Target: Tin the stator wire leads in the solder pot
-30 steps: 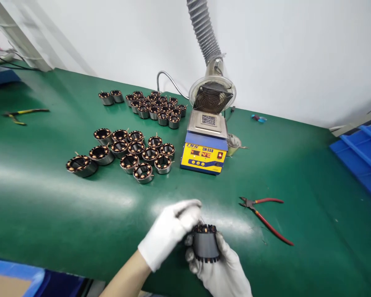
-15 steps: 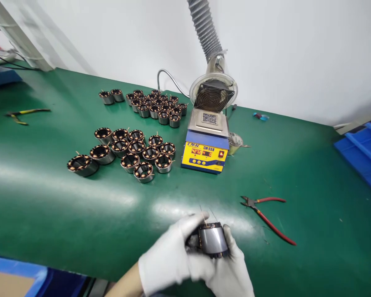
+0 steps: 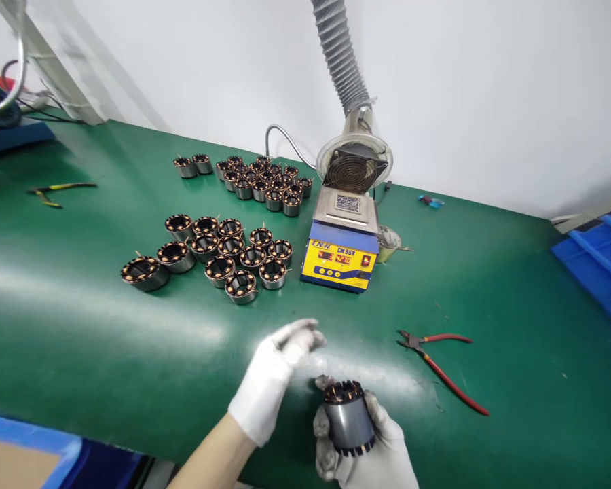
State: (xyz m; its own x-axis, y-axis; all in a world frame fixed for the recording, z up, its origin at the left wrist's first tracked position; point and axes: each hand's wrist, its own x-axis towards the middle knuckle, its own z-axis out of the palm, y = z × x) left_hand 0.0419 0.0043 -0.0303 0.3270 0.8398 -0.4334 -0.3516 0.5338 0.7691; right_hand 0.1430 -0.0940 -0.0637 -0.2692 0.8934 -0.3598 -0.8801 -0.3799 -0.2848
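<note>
In the head view, my right hand, in a white glove with greyed fingertips, grips a motor stator near the bench's front edge. The stator has a smooth grey steel body with black toothed rims and a little copper winding showing at the top. My left hand, also gloved in white, hangs apart from it, up and to the left. Its fingers stretch loosely forward with nothing visible in them. Right of both hands lie red-handled cutting pliers, jaws apart.
Several finished-looking stators stand grouped left of a blue-and-yellow solder pot, with another cluster behind. An extraction hose hangs above the pot. Yellow-handled pliers lie far left; a blue bin is at right.
My left hand has let go of the stator and moved up and left. The right hand keeps hold of the stator, which has tilted and sits slightly lower. The view has shifted a little.
</note>
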